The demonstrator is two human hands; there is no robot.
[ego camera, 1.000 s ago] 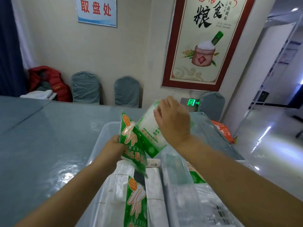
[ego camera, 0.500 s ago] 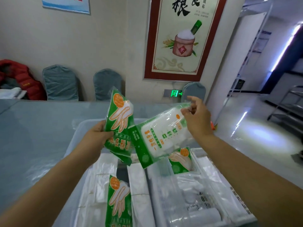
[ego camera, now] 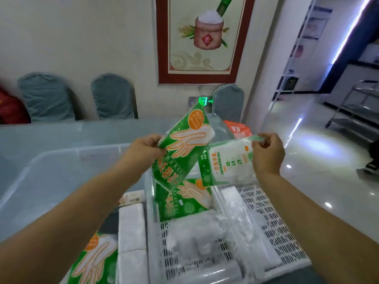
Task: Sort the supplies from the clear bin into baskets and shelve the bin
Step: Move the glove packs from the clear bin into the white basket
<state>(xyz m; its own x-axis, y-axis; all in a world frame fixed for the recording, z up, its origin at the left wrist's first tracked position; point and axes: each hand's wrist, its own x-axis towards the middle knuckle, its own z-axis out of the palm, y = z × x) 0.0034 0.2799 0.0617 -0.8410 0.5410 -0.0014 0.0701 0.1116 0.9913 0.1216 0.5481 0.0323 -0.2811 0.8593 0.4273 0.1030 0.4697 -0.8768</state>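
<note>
- The grey tabletop [ego camera: 51, 136] carried the clear bin [ego camera: 41, 175] on the left and a white slotted basket [ego camera: 272, 228] just beside it on the right.
- The clear bin held white wrapped packs [ego camera: 131, 228] and one green glove packet [ego camera: 92, 261] at its near end.
- The basket held clear plastic bags [ego camera: 205, 238] and another green glove packet [ego camera: 184, 199] leaning at its far end.
- The left hand [ego camera: 141, 152] pinched the edge of a green glove packet with an orange hand print [ego camera: 182, 148], held tilted above the basket's far end.
- The right hand [ego camera: 268, 152] gripped the top of a pale, mostly white glove packet [ego camera: 229, 162], held in the air just beside the green one, their edges overlapping.
- An orange packet [ego camera: 238, 129] lay on the tabletop beyond both hands.
</note>
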